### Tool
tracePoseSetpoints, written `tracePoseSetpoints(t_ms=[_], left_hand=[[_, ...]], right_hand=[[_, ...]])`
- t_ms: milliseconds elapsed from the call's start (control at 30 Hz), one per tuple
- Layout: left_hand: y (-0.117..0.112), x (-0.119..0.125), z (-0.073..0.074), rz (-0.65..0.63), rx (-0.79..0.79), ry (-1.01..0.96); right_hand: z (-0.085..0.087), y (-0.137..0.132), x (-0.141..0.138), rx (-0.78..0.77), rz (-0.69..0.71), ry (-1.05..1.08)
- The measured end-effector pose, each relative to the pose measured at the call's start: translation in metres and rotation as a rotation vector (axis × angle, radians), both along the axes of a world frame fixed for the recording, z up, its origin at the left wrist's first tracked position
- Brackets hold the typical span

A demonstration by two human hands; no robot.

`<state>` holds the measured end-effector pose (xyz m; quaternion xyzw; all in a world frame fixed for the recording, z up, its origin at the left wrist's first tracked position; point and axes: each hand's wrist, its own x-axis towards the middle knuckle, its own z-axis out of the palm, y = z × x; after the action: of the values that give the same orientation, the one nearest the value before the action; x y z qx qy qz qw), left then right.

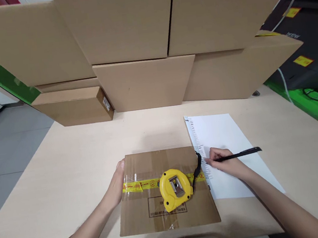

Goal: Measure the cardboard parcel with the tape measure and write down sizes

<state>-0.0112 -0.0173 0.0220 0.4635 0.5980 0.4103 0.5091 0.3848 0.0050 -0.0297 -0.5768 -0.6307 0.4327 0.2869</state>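
Right fingers (218, 152) grip slim black pen (241, 154); left fingers (121, 165) touch brown cardboard box (141, 164), grip unclear. Yellow tape measure (167, 188) between; tan cartons (147, 83) beyond.

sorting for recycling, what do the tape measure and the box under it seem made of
Tape measure: probably plastic, given its smooth yellow shell; its shiny clip looks like metal. Box: apparently cardboard, by its matte brown panels; the glossy yellow tape, likely plastic.

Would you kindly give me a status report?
Left hand at left edge of taped box. Right hand holding pen over paper. Tape measure atop box, strap near right hand.
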Motion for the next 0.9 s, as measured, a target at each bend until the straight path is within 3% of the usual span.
tracePoseSetpoints(t_ms=[267,900], left_hand=[[0.0013,-0.0054,-0.0095,-0.065,0.004,0.044],[0.0013,-0.0051,-0.0097,-0.087,0.016,0.095]], right_hand=[[-0.0035,-0.0001,0.0009,0.005,-0.006,-0.010],[-0.0036,0.0010,0.0032,0.052,0.015,-0.037]])
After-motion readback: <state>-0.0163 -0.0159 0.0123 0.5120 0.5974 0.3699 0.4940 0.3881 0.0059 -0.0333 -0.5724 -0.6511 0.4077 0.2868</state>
